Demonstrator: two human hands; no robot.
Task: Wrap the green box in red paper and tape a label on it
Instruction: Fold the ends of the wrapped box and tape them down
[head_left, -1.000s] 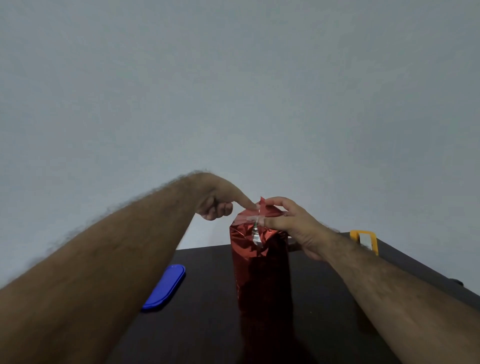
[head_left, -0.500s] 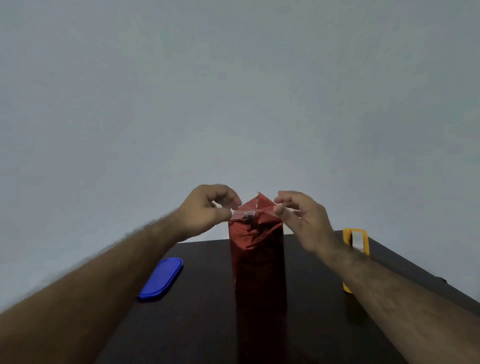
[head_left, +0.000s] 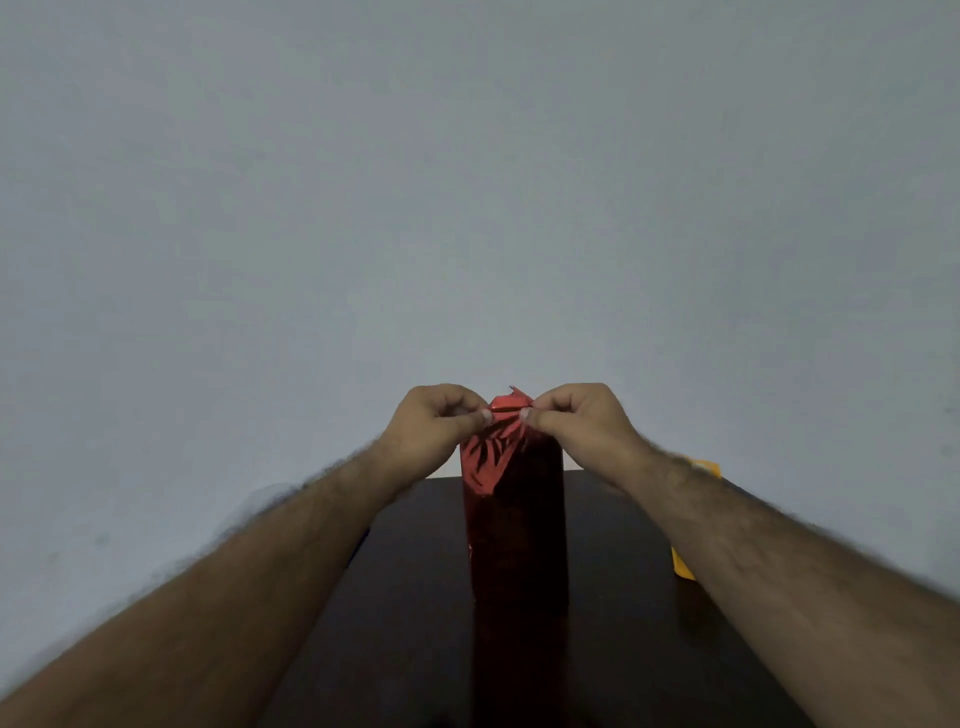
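Box (head_left: 514, 525): stands upright near the middle of the dark surface (head_left: 415, 597), fully covered in red paper; no green shows.
Paper top (head_left: 510, 404): creased flaps gathered to a peak above the box.
Left hand (head_left: 436, 426): at the left of the peak, grip closed on the paper, thumb and curled fingers pinching a flap.
Right hand (head_left: 576, 421): at the right of the peak, grip likewise pinching the paper; the thumbs nearly meet.
Yellow object (head_left: 683, 566): lies on the surface right of the box, mostly hidden by the right forearm.
Wall (head_left: 467, 182): plain grey, behind.
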